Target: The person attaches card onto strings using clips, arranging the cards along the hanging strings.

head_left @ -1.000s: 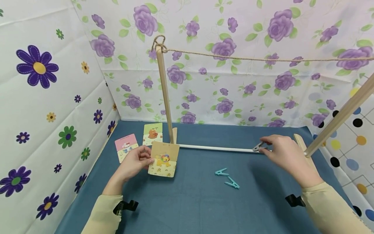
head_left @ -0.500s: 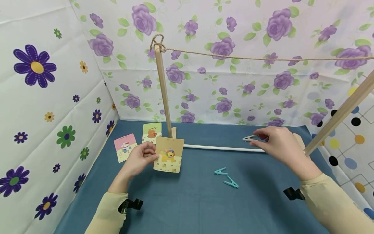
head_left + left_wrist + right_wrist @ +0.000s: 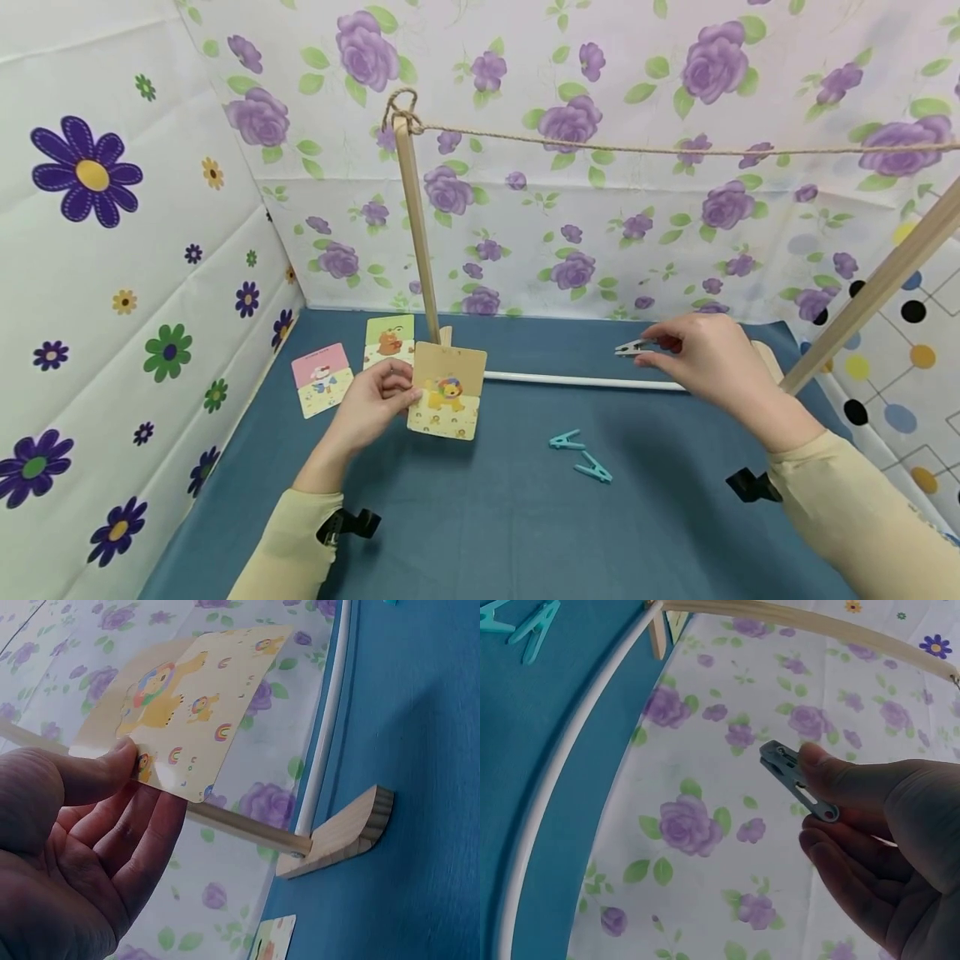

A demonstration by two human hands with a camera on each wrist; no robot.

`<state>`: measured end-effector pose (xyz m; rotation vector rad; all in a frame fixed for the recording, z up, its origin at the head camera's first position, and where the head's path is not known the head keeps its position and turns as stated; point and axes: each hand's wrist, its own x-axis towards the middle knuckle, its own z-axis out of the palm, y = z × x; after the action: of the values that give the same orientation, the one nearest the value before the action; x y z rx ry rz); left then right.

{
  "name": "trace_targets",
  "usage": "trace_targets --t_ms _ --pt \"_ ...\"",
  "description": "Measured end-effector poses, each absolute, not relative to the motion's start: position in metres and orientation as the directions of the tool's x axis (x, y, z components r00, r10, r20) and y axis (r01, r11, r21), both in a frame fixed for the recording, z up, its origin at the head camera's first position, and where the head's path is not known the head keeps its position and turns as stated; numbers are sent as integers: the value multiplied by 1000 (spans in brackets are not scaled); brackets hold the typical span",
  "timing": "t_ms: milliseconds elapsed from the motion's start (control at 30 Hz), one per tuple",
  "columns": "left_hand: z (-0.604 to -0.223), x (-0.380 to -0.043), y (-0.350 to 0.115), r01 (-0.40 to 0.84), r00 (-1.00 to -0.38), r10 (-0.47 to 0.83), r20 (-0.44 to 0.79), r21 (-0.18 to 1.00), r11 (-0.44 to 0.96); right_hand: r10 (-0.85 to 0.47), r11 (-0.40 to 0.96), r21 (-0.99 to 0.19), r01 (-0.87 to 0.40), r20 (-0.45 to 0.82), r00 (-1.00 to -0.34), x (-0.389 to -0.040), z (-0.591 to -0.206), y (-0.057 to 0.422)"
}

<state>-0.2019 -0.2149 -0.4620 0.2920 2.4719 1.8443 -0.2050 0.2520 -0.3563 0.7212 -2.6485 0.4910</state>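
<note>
My left hand (image 3: 372, 406) pinches a yellow-and-tan card (image 3: 448, 392) with a lion picture by its left edge, raised in front of the left wooden post (image 3: 418, 225). In the left wrist view the thumb lies on the card's face and the fingers are behind it. My right hand (image 3: 702, 358) pinches a grey clothespin (image 3: 787, 769) between thumb and fingers, its tip pointing left, above the white rod (image 3: 570, 380). Two teal clothespins (image 3: 592, 467) lie on the blue cloth between the hands. A twine line (image 3: 615, 149) runs overhead from the left post toward the right post (image 3: 873, 287).
Behind the left hand lie a pink card (image 3: 322, 379) and a green card (image 3: 389, 340). Wooden feet (image 3: 345, 832) carry the posts, and the rod joins them low down. Flowered sheets (image 3: 517, 225) hang behind and at both sides.
The left hand has moved right and a little up with the lion card. The right hand has lifted the grey clothespin from the rod's level and moved it left.
</note>
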Motion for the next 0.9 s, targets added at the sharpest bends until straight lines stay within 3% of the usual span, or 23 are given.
trace_targets --t_ms 467,900 --pt "-453 -205 -199 144 -981 158 112 967 210 -455 797 -154 -584 483 -748 -219 -332 250" --pt "-445 -208 -186 166 -979 153 137 966 200 -446 804 -135 -579 507 -737 -225 -323 252"
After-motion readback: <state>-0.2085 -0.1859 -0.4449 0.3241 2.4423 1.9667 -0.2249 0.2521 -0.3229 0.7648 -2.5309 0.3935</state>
